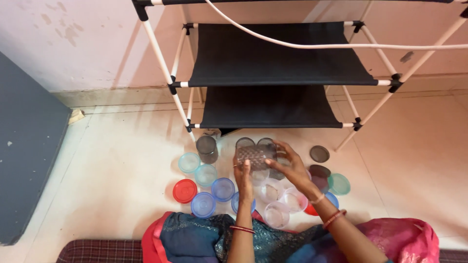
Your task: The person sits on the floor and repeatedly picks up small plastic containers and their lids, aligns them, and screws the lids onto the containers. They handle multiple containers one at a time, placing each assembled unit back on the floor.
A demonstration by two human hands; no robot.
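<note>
while both hands close on it, a clear textured container (252,157) hangs above the floor (122,160).
left hand (243,176) grips from below, right hand (287,165) wraps its right side; the container's long axis lies crosswise between them, over round lids (214,190).

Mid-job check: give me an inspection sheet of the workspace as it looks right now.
Surface: pale tiled floor, person seated at its near edge.
Job's things: patterned clear tumbler held up between left hand and right hand.
Clutter: grey tumbler, red lid, blue lids, clear containers, dark lids, green lid.
Grippers: both hands' fingers on the tumbler.
Cables: white cord across the rack.
Surroundings: black fabric shelf rack, pink wall, grey panel.
</note>
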